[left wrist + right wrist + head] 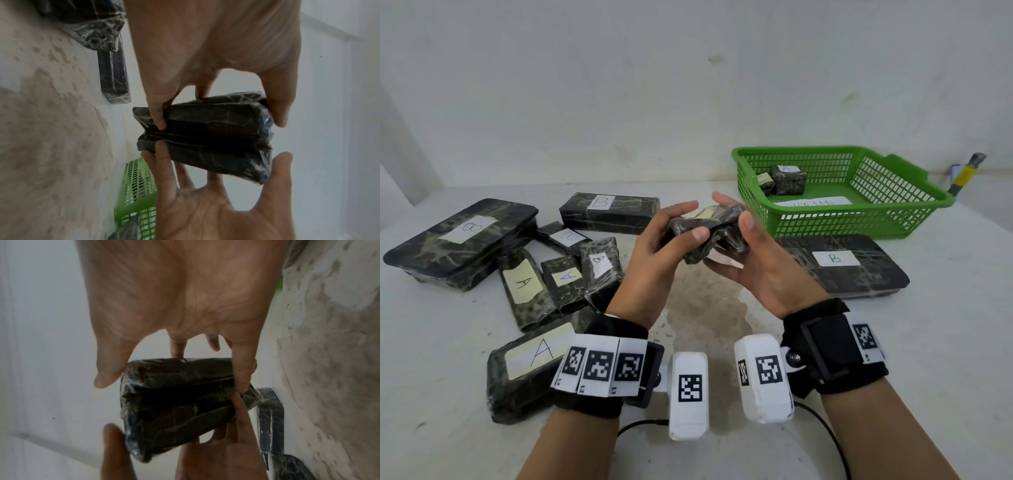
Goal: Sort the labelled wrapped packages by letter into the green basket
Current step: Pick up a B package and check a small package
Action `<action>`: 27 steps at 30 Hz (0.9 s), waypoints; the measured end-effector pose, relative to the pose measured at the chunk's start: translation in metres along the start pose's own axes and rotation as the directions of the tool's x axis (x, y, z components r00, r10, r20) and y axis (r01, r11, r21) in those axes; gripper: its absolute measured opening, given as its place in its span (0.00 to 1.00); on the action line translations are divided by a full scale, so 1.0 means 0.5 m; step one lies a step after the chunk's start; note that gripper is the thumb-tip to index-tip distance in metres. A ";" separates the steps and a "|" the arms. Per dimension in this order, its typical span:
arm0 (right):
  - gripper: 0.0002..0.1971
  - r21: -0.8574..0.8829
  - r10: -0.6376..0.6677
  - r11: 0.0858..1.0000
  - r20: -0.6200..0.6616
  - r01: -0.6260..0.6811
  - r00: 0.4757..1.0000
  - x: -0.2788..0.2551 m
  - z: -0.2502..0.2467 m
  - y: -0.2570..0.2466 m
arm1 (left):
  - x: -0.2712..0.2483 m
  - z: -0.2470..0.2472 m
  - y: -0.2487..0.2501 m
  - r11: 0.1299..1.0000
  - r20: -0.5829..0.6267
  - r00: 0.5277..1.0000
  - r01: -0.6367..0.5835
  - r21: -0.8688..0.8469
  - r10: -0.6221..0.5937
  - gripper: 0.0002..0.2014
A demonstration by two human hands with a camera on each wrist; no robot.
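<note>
Left of the green basket (pixel 859 219) (two wrapped packages (pixel 786 179) inside), left hand (pixel 657 246) and right hand (pixel 753 253), palms facing, both clasp one dark held package (pixel 705 233) above the table (pixel 705 308), eight more lying around.

basket (pixel 914 202) back right | two packages (pixel 784 180) inside | package pile (pixel 558 267) left

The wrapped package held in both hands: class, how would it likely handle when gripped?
The wrapped package probably feels slippery, since glossy film covers it. It looks somewhat soft: a crease runs between the left hand and right hand. Its blocky shape makes rolling unlikely.
</note>
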State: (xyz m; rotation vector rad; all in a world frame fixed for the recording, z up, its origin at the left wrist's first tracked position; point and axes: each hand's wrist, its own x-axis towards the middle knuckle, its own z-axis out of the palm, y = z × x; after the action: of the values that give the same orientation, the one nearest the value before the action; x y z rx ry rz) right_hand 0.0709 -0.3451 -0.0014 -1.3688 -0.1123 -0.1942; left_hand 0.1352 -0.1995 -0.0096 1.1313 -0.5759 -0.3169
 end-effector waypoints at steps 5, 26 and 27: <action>0.34 0.041 -0.078 0.996 -0.108 0.082 0.991 0.001 -0.011 -0.001 | -0.001 -0.001 0.003 0.999 0.046 0.999 0.002 -0.047 0.001 0.32; 0.16 -0.027 -0.042 0.999 -0.193 0.038 0.980 -0.002 -0.002 -0.003 | 0.004 -0.014 -0.001 1.000 0.017 1.000 0.014 0.000 -0.014 0.27; 0.17 -0.028 -0.044 0.999 -0.199 0.039 0.979 -0.002 -0.002 -0.004 | 0.003 -0.014 -0.002 1.000 0.018 1.000 0.014 0.000 -0.014 0.27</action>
State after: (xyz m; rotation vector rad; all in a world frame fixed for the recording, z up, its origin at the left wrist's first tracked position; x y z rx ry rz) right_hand 0.0694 -0.3463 0.0002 -1.3639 0.0297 -0.3680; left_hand 0.1406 -0.1957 -0.0120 1.1339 -0.5843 -0.3392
